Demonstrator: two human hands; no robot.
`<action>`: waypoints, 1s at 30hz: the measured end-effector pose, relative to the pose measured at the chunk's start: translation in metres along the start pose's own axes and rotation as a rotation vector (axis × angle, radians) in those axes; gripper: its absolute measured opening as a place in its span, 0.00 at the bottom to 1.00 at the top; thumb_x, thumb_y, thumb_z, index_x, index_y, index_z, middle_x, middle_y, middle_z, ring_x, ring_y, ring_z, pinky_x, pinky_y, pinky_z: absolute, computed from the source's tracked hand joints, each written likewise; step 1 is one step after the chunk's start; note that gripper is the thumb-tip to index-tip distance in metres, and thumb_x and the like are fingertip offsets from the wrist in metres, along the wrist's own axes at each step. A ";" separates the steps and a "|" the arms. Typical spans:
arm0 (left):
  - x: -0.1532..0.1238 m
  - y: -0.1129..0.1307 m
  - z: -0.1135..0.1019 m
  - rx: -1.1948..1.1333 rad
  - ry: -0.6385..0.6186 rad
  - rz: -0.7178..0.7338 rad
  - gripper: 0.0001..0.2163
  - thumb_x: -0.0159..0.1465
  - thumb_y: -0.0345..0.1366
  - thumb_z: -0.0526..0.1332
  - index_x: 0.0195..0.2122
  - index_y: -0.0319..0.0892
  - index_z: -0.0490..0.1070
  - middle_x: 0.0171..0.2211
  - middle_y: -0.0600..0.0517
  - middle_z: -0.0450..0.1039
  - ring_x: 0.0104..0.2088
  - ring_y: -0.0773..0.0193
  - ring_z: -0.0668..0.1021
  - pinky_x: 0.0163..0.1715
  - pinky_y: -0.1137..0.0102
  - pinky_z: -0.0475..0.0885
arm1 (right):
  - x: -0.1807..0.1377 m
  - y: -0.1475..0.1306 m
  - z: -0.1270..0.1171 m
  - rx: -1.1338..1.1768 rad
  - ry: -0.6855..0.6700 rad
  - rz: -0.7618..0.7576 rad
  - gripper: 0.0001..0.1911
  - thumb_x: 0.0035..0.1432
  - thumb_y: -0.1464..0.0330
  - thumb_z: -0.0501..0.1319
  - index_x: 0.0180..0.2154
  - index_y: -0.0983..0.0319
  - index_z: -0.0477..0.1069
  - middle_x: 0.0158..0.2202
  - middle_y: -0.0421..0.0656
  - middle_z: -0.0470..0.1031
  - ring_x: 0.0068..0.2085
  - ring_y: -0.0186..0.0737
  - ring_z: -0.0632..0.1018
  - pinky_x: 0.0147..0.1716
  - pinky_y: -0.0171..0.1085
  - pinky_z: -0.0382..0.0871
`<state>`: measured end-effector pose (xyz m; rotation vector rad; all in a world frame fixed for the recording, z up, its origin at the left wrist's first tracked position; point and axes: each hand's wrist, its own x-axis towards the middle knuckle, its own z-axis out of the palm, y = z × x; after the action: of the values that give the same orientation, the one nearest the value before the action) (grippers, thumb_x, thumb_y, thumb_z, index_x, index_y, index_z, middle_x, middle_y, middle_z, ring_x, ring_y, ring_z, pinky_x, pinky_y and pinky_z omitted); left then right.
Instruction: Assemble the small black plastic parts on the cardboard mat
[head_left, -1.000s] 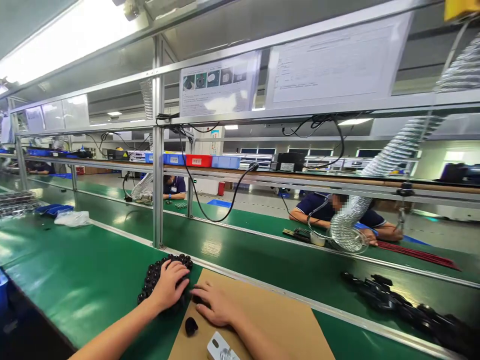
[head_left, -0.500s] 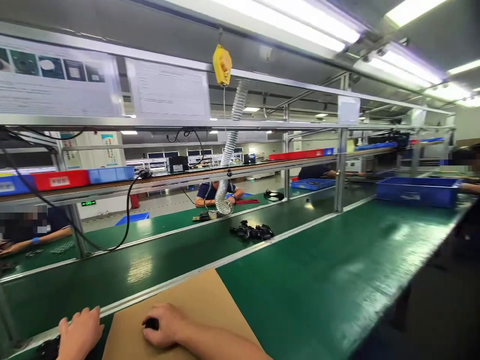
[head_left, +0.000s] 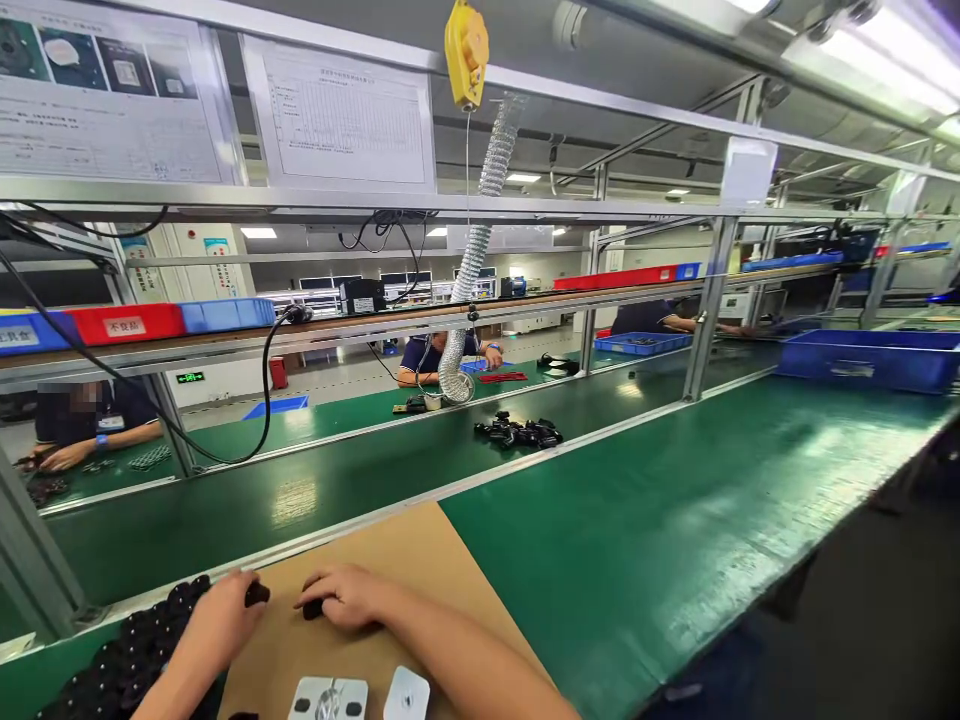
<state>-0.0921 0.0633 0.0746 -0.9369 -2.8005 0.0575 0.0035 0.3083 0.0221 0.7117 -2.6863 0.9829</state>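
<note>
My left hand (head_left: 229,618) is over the left edge of a brown cardboard sheet (head_left: 409,560), its fingers closed on a small black part (head_left: 256,593). Close by on the right, my right hand (head_left: 349,598) rests low over the sheet, curled round another black part (head_left: 313,607). What kind of parts these are, I cannot tell. A heap of rounded black pieces (head_left: 124,650) lies left of the sheet, partly behind my left forearm. Nearer me on the cardboard are a silvery block with two dark inserts (head_left: 349,690) and a pale square plate (head_left: 406,692).
Beyond a metal rail, a black cluster of parts (head_left: 517,431) lies on the green strip. A blue bin (head_left: 870,362) stands far right on the green bench (head_left: 600,560). A black cable (head_left: 264,400) and a ribbed hose (head_left: 472,260) hang ahead. Several people sit across the line.
My left hand has come from over the heap at the left onto the cardboard's edge, now with a black part showing. My right hand keeps its part. The view has tipped downward.
</note>
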 end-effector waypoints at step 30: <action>-0.039 0.054 0.060 -1.501 0.145 -0.007 0.26 0.59 0.50 0.72 0.55 0.41 0.78 0.55 0.40 0.81 0.55 0.47 0.81 0.58 0.53 0.77 | 0.001 0.014 0.009 0.627 0.258 0.188 0.32 0.61 0.42 0.64 0.52 0.61 0.75 0.41 0.49 0.79 0.34 0.41 0.77 0.34 0.39 0.73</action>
<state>-0.0406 0.0847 0.0037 -0.9721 -2.3129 -2.1607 -0.0049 0.3114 0.0074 0.3845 -2.2440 1.8589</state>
